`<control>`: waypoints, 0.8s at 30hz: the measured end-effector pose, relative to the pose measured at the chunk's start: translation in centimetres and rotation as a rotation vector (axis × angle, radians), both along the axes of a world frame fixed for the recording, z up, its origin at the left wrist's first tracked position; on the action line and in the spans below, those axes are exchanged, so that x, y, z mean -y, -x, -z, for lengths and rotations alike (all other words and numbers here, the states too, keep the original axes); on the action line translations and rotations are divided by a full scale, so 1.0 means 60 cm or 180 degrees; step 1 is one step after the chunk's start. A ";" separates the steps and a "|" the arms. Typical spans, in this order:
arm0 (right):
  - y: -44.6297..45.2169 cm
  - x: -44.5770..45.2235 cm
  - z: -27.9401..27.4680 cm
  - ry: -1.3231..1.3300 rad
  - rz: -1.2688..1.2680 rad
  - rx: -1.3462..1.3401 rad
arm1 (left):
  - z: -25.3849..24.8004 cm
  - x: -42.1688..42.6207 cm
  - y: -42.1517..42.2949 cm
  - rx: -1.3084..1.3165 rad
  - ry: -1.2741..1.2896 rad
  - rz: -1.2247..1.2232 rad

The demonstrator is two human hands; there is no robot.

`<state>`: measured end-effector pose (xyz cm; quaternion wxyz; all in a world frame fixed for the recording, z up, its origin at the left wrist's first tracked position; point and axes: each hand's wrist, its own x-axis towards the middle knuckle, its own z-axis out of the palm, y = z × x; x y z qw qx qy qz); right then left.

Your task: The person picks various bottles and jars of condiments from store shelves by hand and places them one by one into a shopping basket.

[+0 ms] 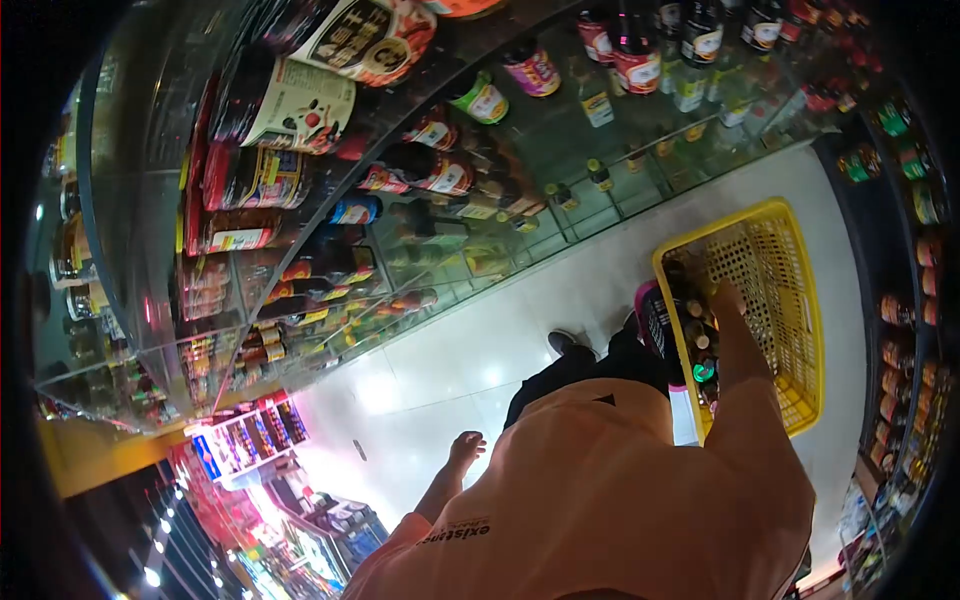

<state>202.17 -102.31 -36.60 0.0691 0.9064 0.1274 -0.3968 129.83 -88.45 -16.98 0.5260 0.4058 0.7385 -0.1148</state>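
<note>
Right-hand grip (729,298) at the yellow basket (808,335), bottles (701,342) just leftward, finger closure impossible to tell.

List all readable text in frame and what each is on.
"exist", further letters unclear: shirt; smaller print beneath, too small.
Large jar at top: Chinese characters, too distorted to quote reliably.
Shelf bottles: labels too small or blurred.
Blue panel on the far display: too blurred.
No other text is legible.
</note>
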 end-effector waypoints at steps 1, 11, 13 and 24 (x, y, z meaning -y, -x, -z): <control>0.005 0.006 0.016 -0.0004 -0.0036 0.0063 | -0.006 0.008 -0.004 -0.0066 0.0033 0.0032; -0.009 -0.032 -0.073 0.0040 -0.0197 -0.0285 | 0.015 0.014 -0.010 -0.0014 0.0009 0.0384; -0.001 -0.010 -0.095 -0.0350 -0.0090 -0.0012 | 0.048 -0.011 -0.026 0.0182 -0.0490 0.0637; 0.152 0.166 -0.214 -0.2916 0.0670 0.1378 | -0.266 -0.398 -0.590 0.2764 -0.4249 0.0967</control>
